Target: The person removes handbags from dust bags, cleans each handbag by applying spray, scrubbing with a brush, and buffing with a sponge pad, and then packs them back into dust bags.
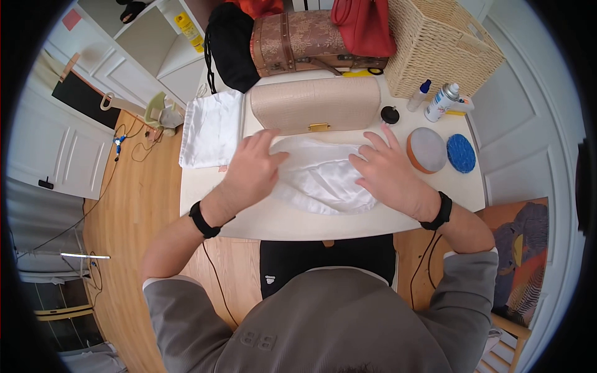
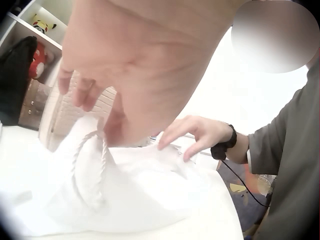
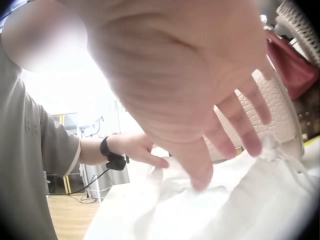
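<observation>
A white satin drawstring bag (image 1: 323, 180) lies rumpled on the table, in front of a beige crocodile-textured handbag (image 1: 317, 102) with a gold clasp. At its left side is my left hand (image 1: 252, 171), fingers apart and the thumb beside raised cloth; contact is unclear. My right hand (image 1: 392, 171) hovers at the bag's right side with spread fingers. In the left wrist view a twisted white cord (image 2: 75, 160) loops over the cloth near the left thumb. The right wrist view shows the right hand (image 3: 200, 85) with loose fingers above the white fabric (image 3: 250, 195).
A folded white cloth bag (image 1: 211, 133) lies at the left. Behind stand a black bag (image 1: 233, 50), a brown chest (image 1: 305, 40), a red bag (image 1: 367, 28) and a wicker basket (image 1: 429, 50). A spray can (image 1: 441, 102), round container (image 1: 428, 149) and blue disc (image 1: 461, 153) are right.
</observation>
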The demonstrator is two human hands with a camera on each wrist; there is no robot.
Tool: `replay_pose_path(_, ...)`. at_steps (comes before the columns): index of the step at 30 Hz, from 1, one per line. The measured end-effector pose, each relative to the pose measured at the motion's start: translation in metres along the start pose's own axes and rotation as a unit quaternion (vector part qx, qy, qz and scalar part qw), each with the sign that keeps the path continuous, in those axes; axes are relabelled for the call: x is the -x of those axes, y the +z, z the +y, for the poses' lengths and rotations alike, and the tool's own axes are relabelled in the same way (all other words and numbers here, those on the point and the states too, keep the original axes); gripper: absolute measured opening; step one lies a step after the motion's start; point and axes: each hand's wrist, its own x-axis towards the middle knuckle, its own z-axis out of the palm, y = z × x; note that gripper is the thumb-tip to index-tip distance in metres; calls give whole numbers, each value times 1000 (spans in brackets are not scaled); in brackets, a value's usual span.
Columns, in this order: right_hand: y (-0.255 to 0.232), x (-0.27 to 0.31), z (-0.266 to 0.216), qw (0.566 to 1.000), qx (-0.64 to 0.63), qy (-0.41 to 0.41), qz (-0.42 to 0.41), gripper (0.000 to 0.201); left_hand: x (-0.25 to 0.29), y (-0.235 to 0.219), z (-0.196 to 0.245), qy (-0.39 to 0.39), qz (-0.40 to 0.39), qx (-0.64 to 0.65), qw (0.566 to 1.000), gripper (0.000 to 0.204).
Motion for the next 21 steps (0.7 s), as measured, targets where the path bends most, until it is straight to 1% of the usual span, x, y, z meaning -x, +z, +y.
replay_pose_path(1, 4, -2, -2, 1000, 0, 0, 0, 50, -3, 0, 6, 29, -7, 60, 998, 30)
replay_pose_path(2, 12, -4, -3, 998, -55, -10, 10, 39, -6, 1, 12, 58, -14, 120, 991, 32)
replay_pose_path(3, 21, -6, -5, 993, -111, -20, 19, 29, -7, 10, 15, 78, -44, 183, 979, 30)
replay_pose_path(4, 29, -8, -9, 993, -111, -21, 19, 29, -7, 16, 21, 77, -44, 183, 979, 30)
replay_pose_path(6, 46, -9, -16, 982, -171, -85, -8, 21, -9, 29, 34, 44, -142, 259, 954, 28)
replay_pose_path(7, 51, -8, -19, 982, -170, -85, -8, 21, -8, 40, 36, 35, -171, 231, 957, 22)
replay_pose_path(8, 57, -7, -22, 985, -164, -57, -12, 21, -5, 50, 34, 35, -170, 231, 957, 22)
replay_pose_path(9, 63, -6, -23, 987, -158, -27, -16, 20, -3, 61, 31, 21, -174, 193, 965, 18)
replay_pose_path(10, 72, -5, -20, 987, -157, -26, -16, 20, -3, 65, 28, 8, -178, 155, 972, 14)
replay_pose_path(11, 80, -5, -16, 996, -85, -2, 5, 19, -5, 62, 26, 9, -178, 155, 972, 14)
replay_pose_path(12, 86, -4, -12, 999, -13, 21, 26, 17, -8, 57, 23, -22, -214, 106, 971, 11)
replay_pose_path(13, 85, -4, -10, 999, -13, 22, 27, 17, -10, 53, 19, -54, -249, 56, 966, 9)
replay_pose_path(14, 82, -4, -7, 997, 2, 71, 13, 17, -12, 51, 15, -54, -249, 56, 965, 9)
replay_pose_path(15, 80, -5, -5, 993, 18, 121, 0, 17, -14, 49, 11, -82, -286, 5, 955, 12)
replay_pose_path(16, 76, -7, -3, 993, 17, 121, 1, 17, -16, 48, 7, -110, -321, -46, 940, 14)
replay_pose_path(17, 73, -10, 0, 990, -6, 137, -39, 18, -13, 51, -1, -110, -321, -47, 940, 14)
replay_pose_path(18, 71, -11, 1, 985, -29, 153, -79, 18, -8, 58, -10, -99, -303, -57, 946, 18)
replay_pose_path(19, 70, -12, 1, 985, -29, 153, -77, 18, -9, 56, -11, -89, -285, -67, 952, 22)
replay_pose_path(20, 71, -15, -1, 986, -4, 141, -88, 15, -10, 55, -11, -88, -285, -68, 952, 22)
replay_pose_path(21, 72, -17, -3, 987, 20, 129, -98, 13, -11, 54, -11, -86, -305, -84, 945, 25)
